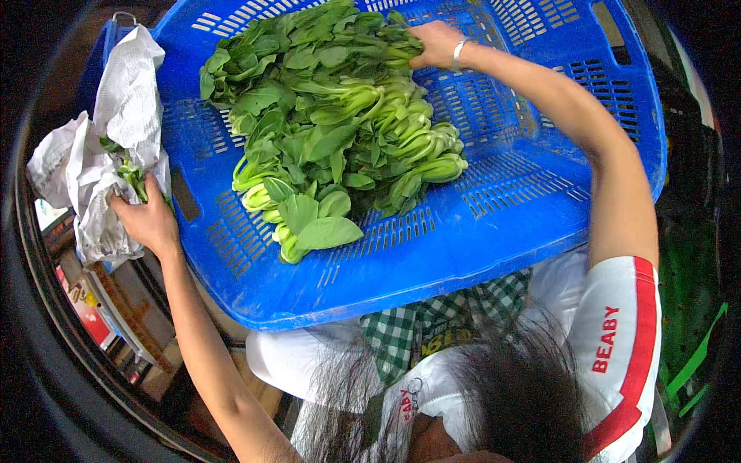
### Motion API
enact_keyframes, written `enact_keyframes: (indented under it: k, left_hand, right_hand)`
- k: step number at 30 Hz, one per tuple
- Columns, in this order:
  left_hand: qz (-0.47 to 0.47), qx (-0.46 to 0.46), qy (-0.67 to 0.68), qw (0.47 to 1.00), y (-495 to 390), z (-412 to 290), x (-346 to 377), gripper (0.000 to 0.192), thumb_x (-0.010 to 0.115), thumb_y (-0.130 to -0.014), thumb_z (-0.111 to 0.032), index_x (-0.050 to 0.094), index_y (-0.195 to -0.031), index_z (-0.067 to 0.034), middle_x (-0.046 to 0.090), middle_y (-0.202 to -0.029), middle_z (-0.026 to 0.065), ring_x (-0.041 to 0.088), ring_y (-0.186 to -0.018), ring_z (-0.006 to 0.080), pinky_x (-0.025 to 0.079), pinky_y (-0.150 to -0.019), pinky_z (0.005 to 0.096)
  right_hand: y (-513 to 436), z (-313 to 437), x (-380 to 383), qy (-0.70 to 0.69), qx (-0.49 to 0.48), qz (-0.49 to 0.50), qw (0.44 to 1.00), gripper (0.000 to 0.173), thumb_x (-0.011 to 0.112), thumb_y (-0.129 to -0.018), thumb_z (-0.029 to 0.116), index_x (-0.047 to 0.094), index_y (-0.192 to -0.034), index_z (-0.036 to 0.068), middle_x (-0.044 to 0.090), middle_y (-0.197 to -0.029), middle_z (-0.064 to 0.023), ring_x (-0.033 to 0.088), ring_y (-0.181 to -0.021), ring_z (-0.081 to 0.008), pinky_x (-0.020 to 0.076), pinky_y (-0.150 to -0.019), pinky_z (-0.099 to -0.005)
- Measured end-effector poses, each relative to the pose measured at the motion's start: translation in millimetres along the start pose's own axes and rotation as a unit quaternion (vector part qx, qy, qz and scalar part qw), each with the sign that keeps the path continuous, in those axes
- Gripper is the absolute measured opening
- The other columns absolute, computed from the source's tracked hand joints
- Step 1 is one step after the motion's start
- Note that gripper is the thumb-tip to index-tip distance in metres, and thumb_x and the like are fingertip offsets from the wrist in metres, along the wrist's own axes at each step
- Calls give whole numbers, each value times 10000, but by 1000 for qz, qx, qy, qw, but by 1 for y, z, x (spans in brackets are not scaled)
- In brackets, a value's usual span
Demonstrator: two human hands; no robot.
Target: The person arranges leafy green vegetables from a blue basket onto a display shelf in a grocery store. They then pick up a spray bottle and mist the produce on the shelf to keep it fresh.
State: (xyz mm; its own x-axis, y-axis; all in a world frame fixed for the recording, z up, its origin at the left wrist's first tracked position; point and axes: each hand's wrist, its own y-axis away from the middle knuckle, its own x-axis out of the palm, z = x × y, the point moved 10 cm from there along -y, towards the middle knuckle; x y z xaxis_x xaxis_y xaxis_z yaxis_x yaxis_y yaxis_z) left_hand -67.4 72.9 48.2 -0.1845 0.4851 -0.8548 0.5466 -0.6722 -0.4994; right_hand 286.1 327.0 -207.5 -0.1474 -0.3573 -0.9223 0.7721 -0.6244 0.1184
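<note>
A blue perforated plastic crate (370, 295) lies tilted before me, with leafy green bok choy (347, 110) laid in rows inside it. My right hand (434, 45) reaches over the far side of the greens, its fingers at the stems of the upper row; whether they grip is not plain. Outside the crate's left edge, my left hand (149, 217) holds crumpled printed paper (130, 98) together with some small green leaves (133, 176). Loose broad leaves (330, 232) rest on the greens nearest me.
A blue container (107, 43) with a metal handle stands behind the paper at the upper left. Below the paper are shelf-like edges (110, 307) and coloured items. A dark green surface (689, 289) lies at the right. The crate's near rim is close to my lap.
</note>
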Motion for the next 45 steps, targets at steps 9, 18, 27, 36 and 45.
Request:
enact_keyframes:
  k: [9,18,27,36,45]
  left_hand:
    - [0,-10,-10,1000,2,7,-3,649,659,-736,-346,421,-1158,86,506,-1115,282,488,-1050,401,376,-888,402]
    - [-13,-5,7,1000,3,4,-5,602,677,-713,-315,459,-1126,65,519,-1091,269,498,-1018,401,383,-867,411]
    - [-40,13,15,999,4,0,-11,591,662,-724,-311,437,-1151,30,506,-1065,240,502,-975,411,406,-811,444]
    - [43,-68,-31,996,42,16,-20,559,581,-807,-310,392,-1225,9,456,-1172,219,499,-1009,394,433,-795,446]
    - [22,-119,77,990,36,4,-29,563,642,-731,-192,378,-1200,-24,448,-1173,207,496,-1017,385,440,-776,440]
  right_hand:
    - [34,21,-122,-119,13,-35,992,429,738,-652,358,609,-932,60,610,-743,-39,570,-671,-161,453,-650,-289]
    - [24,58,-165,-153,58,-207,965,257,624,-765,247,618,-699,-2,593,-590,-64,553,-525,-193,442,-511,-327]
    - [284,-88,-300,-99,348,-458,812,357,629,-781,373,645,-881,31,638,-724,-59,566,-667,-132,444,-639,-288]
    - [303,-74,-296,220,448,-318,806,289,560,-758,146,526,-1029,50,602,-845,-188,601,-753,-342,500,-641,-431]
    - [320,-210,-236,-75,408,-258,872,379,646,-658,409,655,-897,114,630,-881,-171,613,-783,-321,489,-689,-400]
